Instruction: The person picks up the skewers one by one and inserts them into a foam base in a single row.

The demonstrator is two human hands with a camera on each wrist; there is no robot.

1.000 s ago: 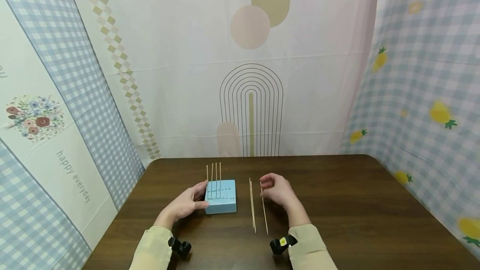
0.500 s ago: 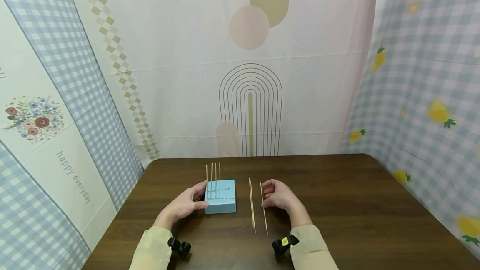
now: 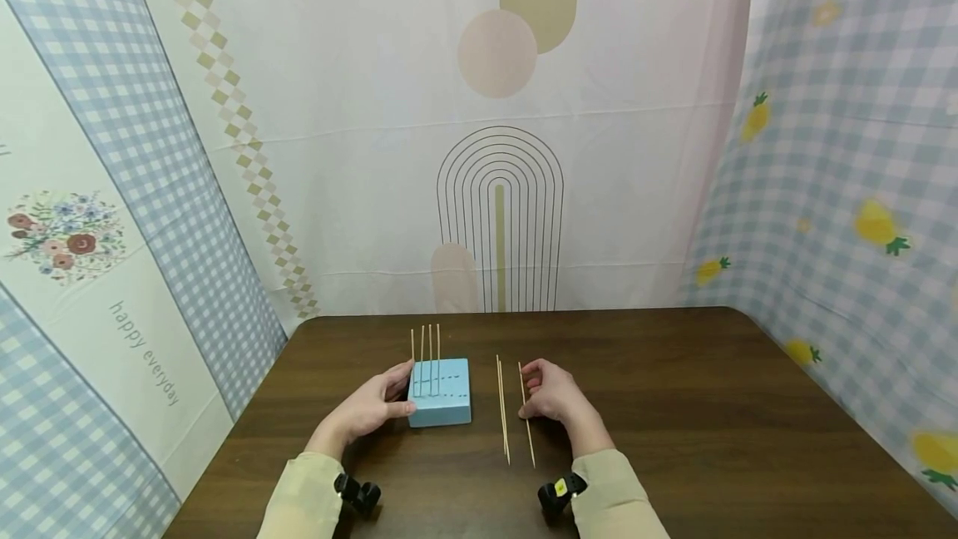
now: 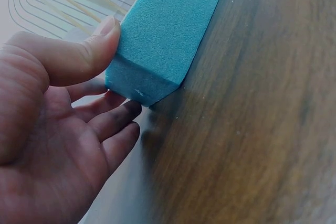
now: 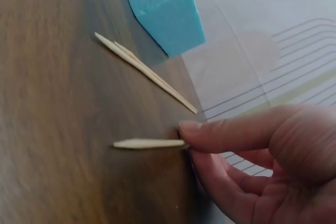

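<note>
Left hand (image 3: pixel 368 407) gripped foam block (image 3: pixel 441 393) on table (image 3: pixel 674 406), thumb on its near side, fingers at left side, probably to keep it steady under four upright sticks (image 3: pixel 425 349). Further right lay two loose sticks (image 3: pixel 503 410) together. Beside them, right hand (image 3: pixel 550 396) pinched single stick (image 3: pixel 527 416), flat on wood, apparently to lift it.

Right-wrist view: fingers (image 5: pixel 220 135) hide the skewer (image 5: pixel 148 143) (far end only)
</note>
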